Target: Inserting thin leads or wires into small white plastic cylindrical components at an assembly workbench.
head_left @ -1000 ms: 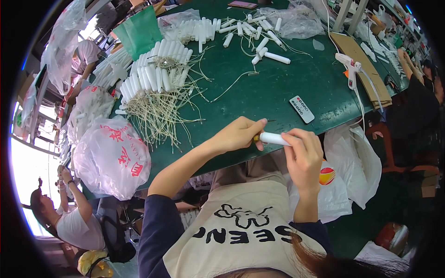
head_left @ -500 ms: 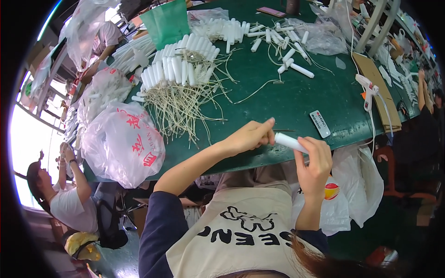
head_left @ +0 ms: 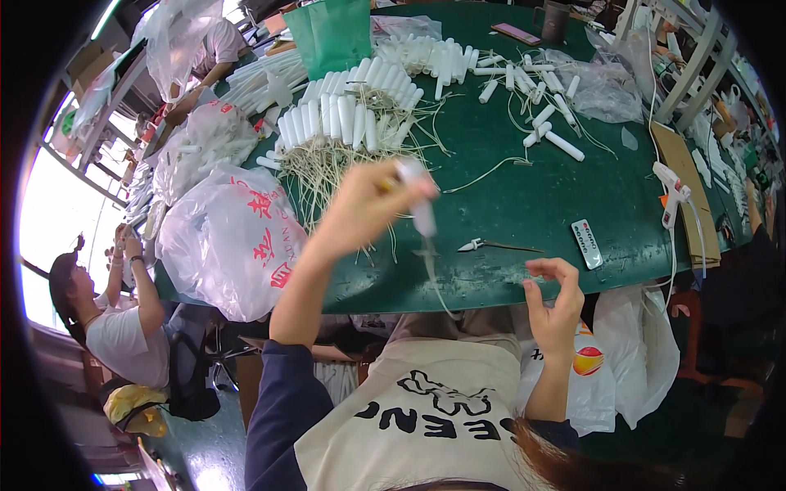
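Raised over the near edge of the wire bundle, my left hand [head_left: 360, 204] is closed on a white tube [head_left: 422, 214] with a pale wire trailing down from its lower end. Motion blurs the tube and fingertips. My right hand [head_left: 557, 299] hovers at the table's front edge, thumb and fingers apart, with nothing visible in it. Between the hands lies a thin dark rod with a white pointed end [head_left: 473, 245]. Behind my left hand, many white tubes [head_left: 332, 119] lie in rows, their wires [head_left: 303, 184] spilling forward.
Loose wired tubes [head_left: 565, 146] are scattered at the back right. A white remote-like panel [head_left: 586, 244], a white glue gun [head_left: 671, 195] and cardboard [head_left: 686, 196] lie to the right. Stuffed clear plastic bags [head_left: 225, 245] crowd the left, where another person [head_left: 119, 327] sits.
My left hand has moved up and left, now carrying the white tube. My right hand has let go of it and opened. The rod with the white pointed end now shows on the table.
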The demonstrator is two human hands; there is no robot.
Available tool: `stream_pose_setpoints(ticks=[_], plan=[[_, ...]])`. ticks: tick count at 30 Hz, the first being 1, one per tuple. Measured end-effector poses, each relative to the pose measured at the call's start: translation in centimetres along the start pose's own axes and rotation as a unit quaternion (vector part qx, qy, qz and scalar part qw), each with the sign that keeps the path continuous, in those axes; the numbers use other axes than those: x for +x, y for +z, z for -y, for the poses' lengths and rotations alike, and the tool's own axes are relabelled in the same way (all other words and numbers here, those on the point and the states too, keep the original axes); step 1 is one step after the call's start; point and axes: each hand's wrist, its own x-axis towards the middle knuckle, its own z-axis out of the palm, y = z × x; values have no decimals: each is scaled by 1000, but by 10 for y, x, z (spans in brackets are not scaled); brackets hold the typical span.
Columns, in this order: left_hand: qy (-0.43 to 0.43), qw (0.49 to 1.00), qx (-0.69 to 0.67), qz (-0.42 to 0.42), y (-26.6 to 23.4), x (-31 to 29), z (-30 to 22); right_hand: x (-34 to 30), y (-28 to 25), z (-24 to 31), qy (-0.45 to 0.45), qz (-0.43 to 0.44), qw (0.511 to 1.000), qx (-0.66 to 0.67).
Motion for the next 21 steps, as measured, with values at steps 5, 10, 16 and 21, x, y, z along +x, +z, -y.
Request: stream_pose_setpoints(ticks=[5, 10, 16, 21], plan=[[-142, 924, 316, -161, -97, 48, 15, 0, 3, -9, -28, 64, 988, -139], [-242, 840, 453, -173, -175, 100, 78, -2, 2, -11, -10, 60, 987, -148], [-265, 847, 441, -132, -212, 127, 156, -4, -2, -18, 2, 65, 980, -186], [-223, 841, 480, -112, -196, 131, 153, -3, -2, -17, 4, 69, 978, -197]])
